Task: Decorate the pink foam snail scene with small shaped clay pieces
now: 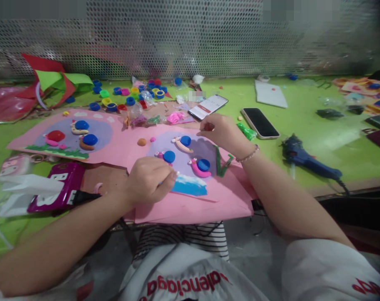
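A pink craft sheet (190,205) lies in front of me with a lilac oval, three clay snails with blue bottle-cap shells (203,164) and a blue-and-white patch (190,186). My left hand (150,179) is curled in a loose fist on the sheet, its fingertips pinched at the left edge of the blue patch; what they hold is hidden. My right hand (219,129) rests at the upper right edge of the lilac oval, fingers pinched together on something too small to name. Green strips (223,161) lie beside my right wrist.
A second pink snail picture (67,138) lies to the left. Several coloured bottle caps (130,94) sit behind it. Two phones (260,122) (207,106) lie on the green table, a blue glue gun (305,159) is at right, a magenta box (61,188) at left. A perforated metal screen stands behind.
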`<act>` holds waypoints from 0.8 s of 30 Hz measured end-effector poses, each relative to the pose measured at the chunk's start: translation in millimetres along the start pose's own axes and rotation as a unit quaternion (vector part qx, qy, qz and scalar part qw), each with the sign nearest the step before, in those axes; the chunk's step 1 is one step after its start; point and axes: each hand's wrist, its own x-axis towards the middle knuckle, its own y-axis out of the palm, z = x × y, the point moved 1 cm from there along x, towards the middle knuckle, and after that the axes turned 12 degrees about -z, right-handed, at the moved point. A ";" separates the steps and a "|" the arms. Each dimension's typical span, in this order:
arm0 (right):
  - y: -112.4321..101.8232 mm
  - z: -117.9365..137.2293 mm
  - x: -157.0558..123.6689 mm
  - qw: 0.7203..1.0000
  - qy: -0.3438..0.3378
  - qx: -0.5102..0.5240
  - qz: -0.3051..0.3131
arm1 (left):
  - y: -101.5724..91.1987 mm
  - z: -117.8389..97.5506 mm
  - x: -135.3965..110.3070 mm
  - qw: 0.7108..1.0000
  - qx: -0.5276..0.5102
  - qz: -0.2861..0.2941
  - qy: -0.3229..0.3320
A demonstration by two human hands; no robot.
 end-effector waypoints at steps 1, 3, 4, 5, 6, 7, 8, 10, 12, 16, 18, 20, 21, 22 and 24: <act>-1.1 1.1 -0.1 1.000 0.007 -0.003 -0.002 | 0.2 0.0 0.0 1.000 0.001 0.000 0.000; -2.6 3.3 -0.6 1.000 0.021 -0.001 -0.003 | 0.7 0.1 0.2 1.000 0.003 -0.002 0.000; -2.8 4.0 -0.9 1.000 0.028 0.005 -0.003 | 0.9 0.2 0.3 1.000 0.004 -0.003 -0.001; -2.6 4.2 -1.2 0.999 0.034 0.013 -0.003 | 1.1 0.3 0.4 1.000 0.004 -0.003 -0.003; -2.0 4.1 -1.3 0.999 0.040 0.024 0.000 | 1.3 0.3 0.5 1.000 0.004 -0.003 -0.003; -1.0 3.4 -1.4 0.998 0.044 0.036 0.006 | 1.4 0.4 0.7 1.000 0.003 -0.003 -0.003; 0.2 2.5 -1.3 0.998 0.048 0.047 0.012 | 1.4 0.3 0.8 1.000 0.003 -0.002 -0.003; 2.2 0.1 -0.9 0.996 0.058 0.058 0.022 | 1.2 0.1 0.9 1.000 0.003 0.001 -0.001; 2.7 -1.5 -0.4 0.996 0.063 0.052 0.019 | 1.0 0.0 0.8 1.000 0.003 0.003 -0.001; -0.9 0.5 -0.2 0.997 0.058 0.043 0.002 | 1.1 0.2 -0.1 1.000 -0.004 0.001 0.002; -3.1 2.2 -0.8 0.997 0.064 0.053 -0.003 | 1.4 0.2 -0.3 1.000 -0.005 0.000 0.004; -4.0 2.8 -1.5 0.995 0.071 0.072 -0.003 | 1.5 0.2 -0.2 1.000 -0.001 0.000 0.005; -3.8 2.4 -1.7 0.993 0.076 0.086 -0.002 | 1.6 0.1 -0.2 1.000 0.001 -0.001 0.006; -3.0 1.8 -1.9 0.991 0.081 0.104 0.001 | 1.6 0.2 -0.2 1.000 0.004 0.000 0.007; -0.4 -0.3 -1.7 0.984 0.100 0.148 0.004 | 1.7 0.3 -0.3 1.000 0.007 0.001 0.008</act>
